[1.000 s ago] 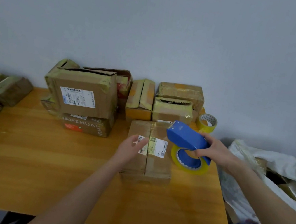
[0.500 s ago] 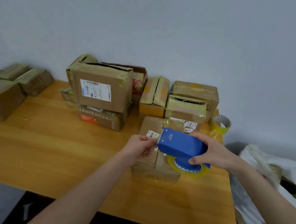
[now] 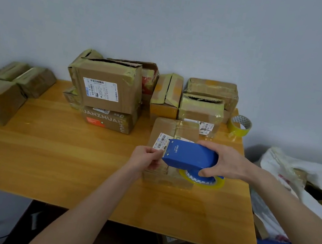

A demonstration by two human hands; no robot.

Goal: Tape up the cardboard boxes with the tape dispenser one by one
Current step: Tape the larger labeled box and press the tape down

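Far left, past the counter's (image 3: 45, 156) edge, sat a pile of boxes (image 3: 2, 94) w/ yellowish tape over their tops, prob. the finished lot. At the counter's back stood the waiting group: a big labelled box (image 3: 106, 86) w/ its top flap gaping, set on a printed box (image 3: 109, 121). Next came a small upright box (image 3: 166, 97) and two stacked boxes (image 3: 205, 99), the lower one torn open on top. These carried old tape but looked unsealed, so most of the job seemed left.

Centre front lay the current box (image 3: 176, 127), flat on the counter, flaps closed, glossy tape across its far end. The left hand (image 3: 145, 159) was at its near-left side, fingers curled, thumb and forefinger pinching at the dispenser's mouth. That was likely the tape end (image 3: 163, 153), though the film was too clear to make out. The tape dispenser (image 3: 190, 156) sat over the box's near half. The right hand (image 3: 225, 163) was wrapped round its rear, fingers closed on the body. No fresh strip showed along the seam, so this box read as only just begun.

Further right were a spare tape roll (image 3: 239, 125) at the back corner and a white bag (image 3: 306, 172) beyond the counter.
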